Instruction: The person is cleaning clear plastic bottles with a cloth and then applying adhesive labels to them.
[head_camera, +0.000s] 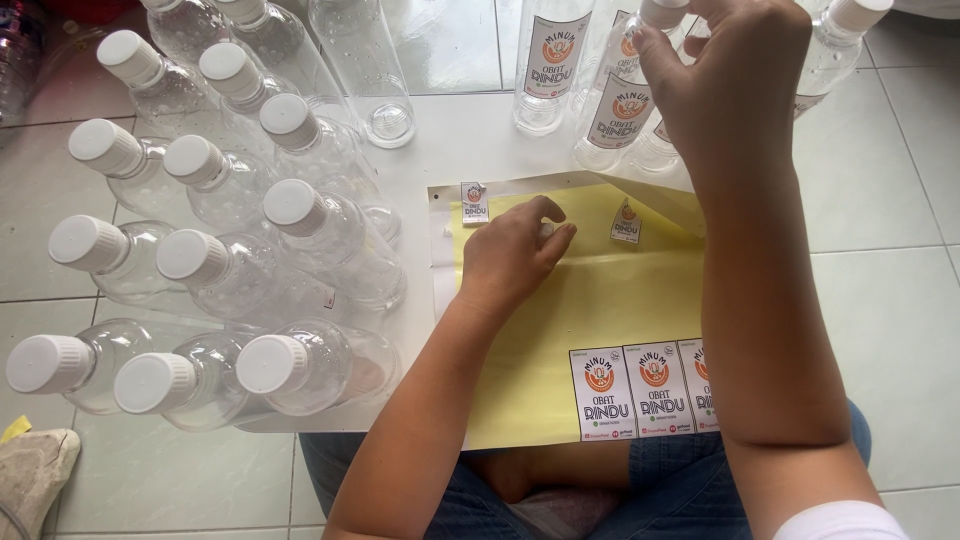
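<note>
My left hand (515, 250) rests on a yellow sticker backing sheet (540, 380), fingers curled with the thumb pinched to the fingertips; whether a sticker is between them I cannot tell. My right hand (725, 85) is raised at the top right, its fingers touching the white cap of a clear labelled bottle (625, 100). White stickers with an orange emblem (645, 390) remain in a row at the sheet's near edge. Two partly peeled stickers, one (474, 203) and another (626, 222), stand up from the sheet.
Several clear empty bottles with white caps (270, 260) lie stacked at the left on the white tiled floor (900, 290). More labelled bottles (553, 60) stand at the top. A cloth (30, 475) lies at the bottom left. My jeans-clad legs (660, 495) are under the sheet.
</note>
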